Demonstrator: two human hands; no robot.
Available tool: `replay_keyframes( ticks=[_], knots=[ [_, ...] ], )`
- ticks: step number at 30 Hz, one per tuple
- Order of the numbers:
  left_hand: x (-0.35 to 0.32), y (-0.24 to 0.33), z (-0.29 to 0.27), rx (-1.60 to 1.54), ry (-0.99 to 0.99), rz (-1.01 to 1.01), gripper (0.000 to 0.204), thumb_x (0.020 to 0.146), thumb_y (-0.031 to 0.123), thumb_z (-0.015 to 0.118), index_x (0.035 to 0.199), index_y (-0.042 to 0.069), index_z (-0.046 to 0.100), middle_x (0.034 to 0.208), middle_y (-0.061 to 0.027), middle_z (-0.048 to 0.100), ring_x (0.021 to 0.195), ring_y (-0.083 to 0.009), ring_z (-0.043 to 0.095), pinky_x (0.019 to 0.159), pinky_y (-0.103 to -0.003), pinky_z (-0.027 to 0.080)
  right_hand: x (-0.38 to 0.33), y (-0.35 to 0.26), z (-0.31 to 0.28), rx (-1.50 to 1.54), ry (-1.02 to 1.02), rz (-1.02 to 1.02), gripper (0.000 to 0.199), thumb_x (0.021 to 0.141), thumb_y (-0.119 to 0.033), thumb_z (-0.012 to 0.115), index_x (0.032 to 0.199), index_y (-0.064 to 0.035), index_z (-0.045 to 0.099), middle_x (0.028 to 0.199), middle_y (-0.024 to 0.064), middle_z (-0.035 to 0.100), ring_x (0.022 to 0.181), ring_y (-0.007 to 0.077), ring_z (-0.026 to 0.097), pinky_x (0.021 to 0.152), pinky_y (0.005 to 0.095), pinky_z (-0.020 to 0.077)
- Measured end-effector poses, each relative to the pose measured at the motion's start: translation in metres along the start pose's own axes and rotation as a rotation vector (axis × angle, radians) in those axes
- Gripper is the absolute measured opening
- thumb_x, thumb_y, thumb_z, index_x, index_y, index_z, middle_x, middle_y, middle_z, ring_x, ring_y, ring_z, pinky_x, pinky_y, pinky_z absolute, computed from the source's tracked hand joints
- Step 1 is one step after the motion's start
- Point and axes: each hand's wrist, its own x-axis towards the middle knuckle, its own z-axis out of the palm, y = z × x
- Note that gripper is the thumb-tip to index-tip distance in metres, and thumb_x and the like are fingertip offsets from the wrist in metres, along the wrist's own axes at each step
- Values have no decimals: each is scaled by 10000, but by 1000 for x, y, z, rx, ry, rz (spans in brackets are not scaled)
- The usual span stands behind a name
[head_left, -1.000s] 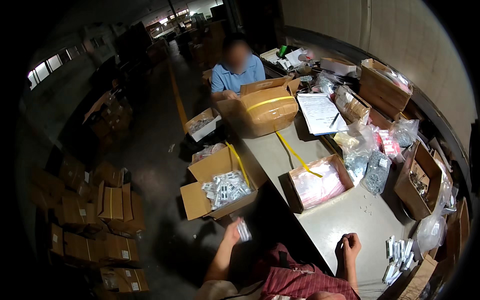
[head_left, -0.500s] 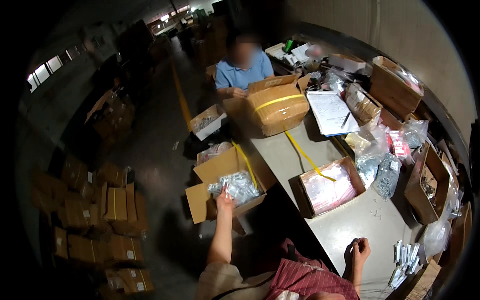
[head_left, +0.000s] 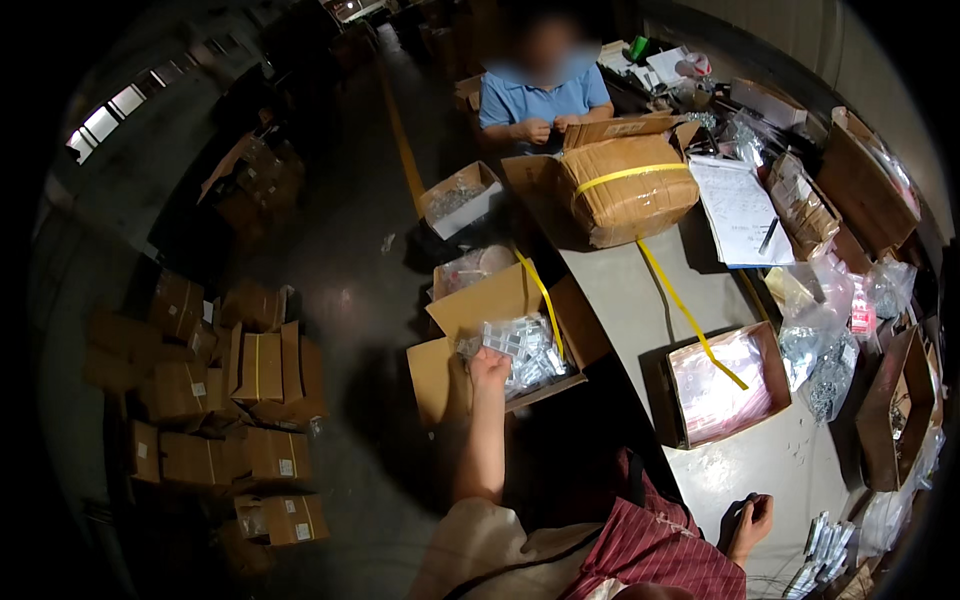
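My left hand (head_left: 489,368) reaches over an open cardboard box (head_left: 437,378) on the left side of the table. Between its fingers is a small clear packet (head_left: 500,337) with greyish metal parts inside. Similar shiny packets (head_left: 538,362) fill the box below it. Over the near part of the table, my right hand (head_left: 757,519) is closed with fingers curled together. What it holds, if anything, is too small and dark to make out. Beside it, to the right, lies a pile of silvery metal pieces (head_left: 822,556).
A carton of clear plastic bags (head_left: 735,385) and a yellow-strapped carton (head_left: 635,200) stand on the table (head_left: 640,310). Papers (head_left: 738,215), bagged parts (head_left: 828,385) and a box (head_left: 890,410) line the right. Across sits a co-worker (head_left: 545,100). Cartons (head_left: 255,365) are stacked on the left floor.
My left hand has come up from among the packets with one between its fingers. My right hand stays closed over the table. The co-worker's hands now show close together. The whole view has shifted.
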Motion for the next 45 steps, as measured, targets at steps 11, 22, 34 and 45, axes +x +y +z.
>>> replay_keyframes(
  ticks=[11, 22, 34, 45],
  knots=[
    [35, 0, 0, -484, -416, -471, 231, 991, 239, 522, 1038, 51, 650, 889, -59, 669, 727, -155, 601, 681, -310, 524, 1, 12, 5, -351, 74, -77, 140, 878, -112, 604, 983, -19, 606, 869, 99, 652, 788, 239, 615, 745, 333, 508],
    [-2, 7, 37, -560, -477, -696, 318, 948, 205, 584, 1124, -60, 588, 890, -88, 618, 675, -144, 528, 571, -260, 440, 0, 9, 5, -370, 106, 0, 158, 906, -121, 591, 1026, -19, 608, 910, 106, 663, 834, 204, 625, 784, 330, 513],
    [38, 59, 43, 44, 315, 199, 163, 956, 304, 588, 902, 163, 651, 925, 98, 678, 821, -131, 624, 741, -322, 432, 0, -2, 18, -431, 212, -56, 114, 898, -107, 605, 985, -34, 605, 850, 109, 659, 755, 247, 636, 726, 345, 518],
    [50, -36, 3, 2211, 341, 302, 833, 843, 278, 707, 1553, 166, 285, 1545, -188, 379, 1439, -413, 285, 1097, -568, 345, -2, -1, 13, -452, 202, 27, 157, 929, -117, 604, 1064, -44, 635, 917, 106, 697, 825, 225, 682, 772, 331, 534]
  ],
)
